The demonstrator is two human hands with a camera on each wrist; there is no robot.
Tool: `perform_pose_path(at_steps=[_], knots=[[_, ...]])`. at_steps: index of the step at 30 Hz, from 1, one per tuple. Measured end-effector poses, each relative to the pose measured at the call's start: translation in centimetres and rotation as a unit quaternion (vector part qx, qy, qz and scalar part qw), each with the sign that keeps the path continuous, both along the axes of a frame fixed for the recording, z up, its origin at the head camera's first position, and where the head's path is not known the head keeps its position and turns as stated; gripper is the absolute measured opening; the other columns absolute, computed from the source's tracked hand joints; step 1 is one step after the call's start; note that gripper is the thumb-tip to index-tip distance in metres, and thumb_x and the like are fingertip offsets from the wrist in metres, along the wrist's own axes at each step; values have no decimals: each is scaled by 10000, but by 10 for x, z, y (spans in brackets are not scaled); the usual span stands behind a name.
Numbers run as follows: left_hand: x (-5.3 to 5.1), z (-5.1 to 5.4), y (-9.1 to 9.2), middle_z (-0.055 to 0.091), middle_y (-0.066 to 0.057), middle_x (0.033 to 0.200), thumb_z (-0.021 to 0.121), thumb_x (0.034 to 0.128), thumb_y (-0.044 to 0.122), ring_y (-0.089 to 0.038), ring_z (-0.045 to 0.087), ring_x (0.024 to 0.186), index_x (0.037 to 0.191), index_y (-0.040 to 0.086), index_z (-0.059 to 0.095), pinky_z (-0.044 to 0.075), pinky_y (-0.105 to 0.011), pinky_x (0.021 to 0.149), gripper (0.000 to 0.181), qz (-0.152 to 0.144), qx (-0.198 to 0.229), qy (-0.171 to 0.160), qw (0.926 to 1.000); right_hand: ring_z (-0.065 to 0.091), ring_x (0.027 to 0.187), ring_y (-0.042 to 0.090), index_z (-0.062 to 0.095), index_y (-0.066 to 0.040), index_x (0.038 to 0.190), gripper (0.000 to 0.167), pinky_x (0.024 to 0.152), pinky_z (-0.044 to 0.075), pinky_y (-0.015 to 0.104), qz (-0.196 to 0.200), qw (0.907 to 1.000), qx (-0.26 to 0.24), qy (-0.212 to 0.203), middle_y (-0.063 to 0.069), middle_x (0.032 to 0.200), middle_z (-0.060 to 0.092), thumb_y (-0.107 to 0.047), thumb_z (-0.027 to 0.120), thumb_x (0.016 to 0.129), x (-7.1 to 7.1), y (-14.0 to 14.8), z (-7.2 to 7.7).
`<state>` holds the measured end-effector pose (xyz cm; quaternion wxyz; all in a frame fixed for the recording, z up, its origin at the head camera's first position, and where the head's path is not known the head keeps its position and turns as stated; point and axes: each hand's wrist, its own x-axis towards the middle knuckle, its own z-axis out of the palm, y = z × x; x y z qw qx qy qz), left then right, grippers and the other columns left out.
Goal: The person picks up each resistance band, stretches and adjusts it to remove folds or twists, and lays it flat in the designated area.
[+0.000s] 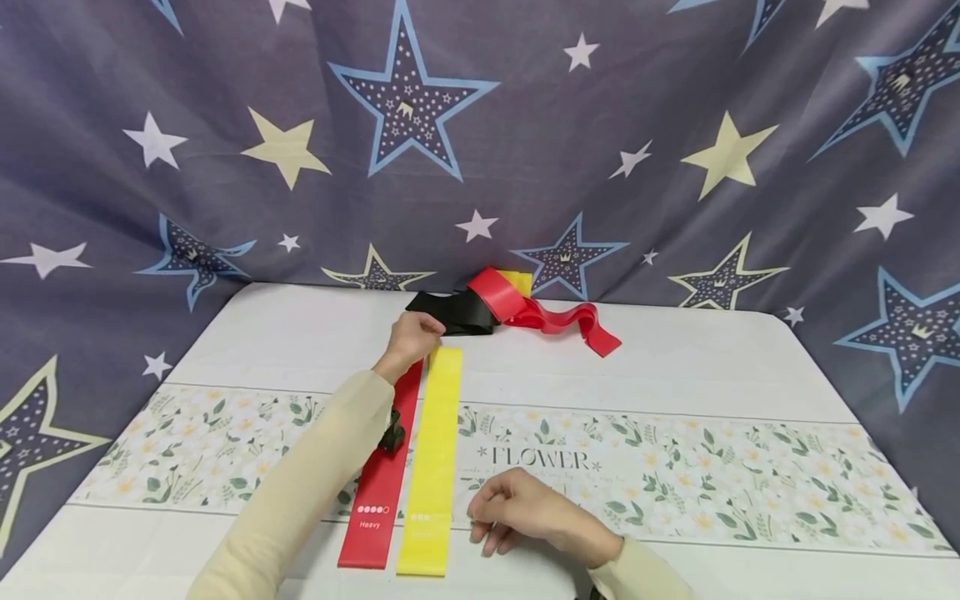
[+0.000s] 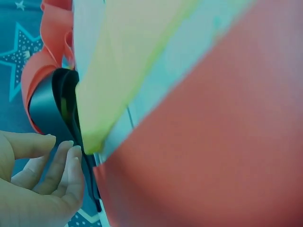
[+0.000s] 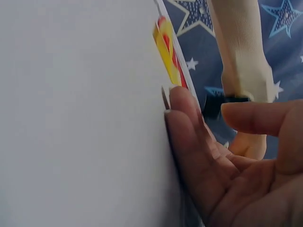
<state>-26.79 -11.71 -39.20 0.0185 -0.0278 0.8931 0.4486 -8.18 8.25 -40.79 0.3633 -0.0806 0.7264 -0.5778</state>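
Item: yellow band (image 1: 431, 462), one, laid flat on the desk (image 1: 675, 358), at ten o'clock from my right grip (image 1: 521, 510).
Item: red band (image 1: 386, 475), marked "Heavy", flat alongside the yellow, on its nine-o'clock side.
Item: black band (image 1: 457, 315), looped, at two o'clock from my left grip (image 1: 412, 337); curled red ribbon (image 1: 555, 321) and a yellow fold (image 1: 517, 282) beyond.
Left grip: at the flat bands' twelve-o'clock ends, thumb and fingertips slightly apart, nothing between them; contact with the bands uncertain.
Right grip: fingers loosely bent, apart, holding nothing.
Handling, by judgement: light, limp, stretchy, not fragile; smooth faces may slide or cling. Best taken by pinching a twelve- or six-o'clock end, edge lifted first.
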Motion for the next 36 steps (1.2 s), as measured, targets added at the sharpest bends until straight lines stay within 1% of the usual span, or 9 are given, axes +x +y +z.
perform_pose_path(at_steps=[3,7,12,17,23,26,30,32,36], knots=[[1,2,5,689,-188,1012,587,864,18,-266,633,857,1010,-36,694,503,-258,690,189,-49,123,36,9999,615,568,97,635,40,967,161,538,524,232,-149,9997,88,166,64,746,691,-95,572,905,-12,6,1],[2,4,13,695,-179,982,601,862,30,-196,605,755,1009,-37,695,475,-228,662,187,-125,339,13,9993,639,664,127,599,59,1035,185,644,564,298,-520,9977,103,430,106,841,693,-65,547,908,-32,20,6],[4,5,23,705,-164,943,615,858,50,-176,606,714,1011,-29,697,452,-211,621,191,-297,501,-39,9983,652,753,166,547,103,1116,249,723,571,339,-1365,9871,203,808,191,956,671,-5,527,893,-65,39,11],[8,7,33,701,-185,972,616,866,74,-280,647,810,1040,-21,687,455,-211,620,211,-466,703,-186,9963,627,728,127,544,111,1161,310,679,548,275,-2244,9651,587,1218,142,935,641,-5,546,874,-98,63,16],[12,6,47,681,-248,996,606,876,46,-370,642,861,1067,-57,668,530,-301,688,226,-733,985,-298,9920,564,736,72,539,114,1197,375,647,479,185,-2997,9282,1151,1882,139,980,633,-18,562,846,-132,97,20],[16,7,56,684,-237,988,609,876,40,-378,649,871,1068,-59,665,530,-294,672,223,-819,1007,-359,9909,597,789,169,570,100,1160,354,649,447,192,-2904,9044,1903,2480,200,1000,650,-40,572,835,-144,112,19],[23,8,67,684,-225,994,589,889,40,-374,650,872,1076,-59,659,507,-261,634,222,-988,977,-462,9892,611,921,341,601,96,1104,320,751,490,352,-2123,8659,2946,3441,258,1057,649,-41,555,818,-155,130,17],[27,8,73,681,-220,1002,574,896,39,-357,647,860,1078,-53,657,518,-281,651,220,-1068,987,-543,9879,603,886,352,625,95,1056,301,771,488,436,-1659,8474,3291,3823,254,1019,655,-9,548,785,-160,138,17],[35,10,84,678,-205,1012,559,902,47,-310,641,840,1085,-30,653,537,-320,681,220,-1268,1002,-733,9841,585,816,321,676,66,983,265,748,481,474,-993,8221,3837,4087,214,937,657,32,559,748,-169,150,18]])
